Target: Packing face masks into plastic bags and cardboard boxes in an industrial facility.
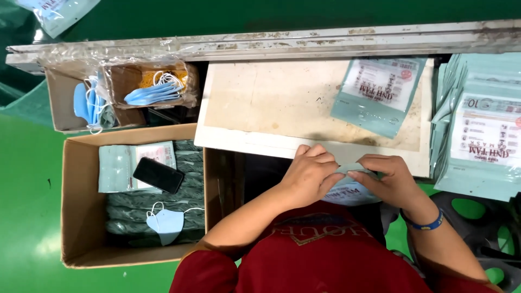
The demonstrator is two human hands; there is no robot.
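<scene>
Both hands are closing their grip on a pale teal mask pouch at the near edge of the tabletop, the left hand pinching its left end and the right hand pressing fingertips along its top edge, a blue wristband circling that wrist. Left of the person, a large cardboard box is holding rows of filled pouches, with a black phone and a loose blue face mask lying on top. A tall stack of pouches is standing at the right. One more pouch is lying flat on the worn board. Farther back left, a small carton is holding blue masks.
</scene>
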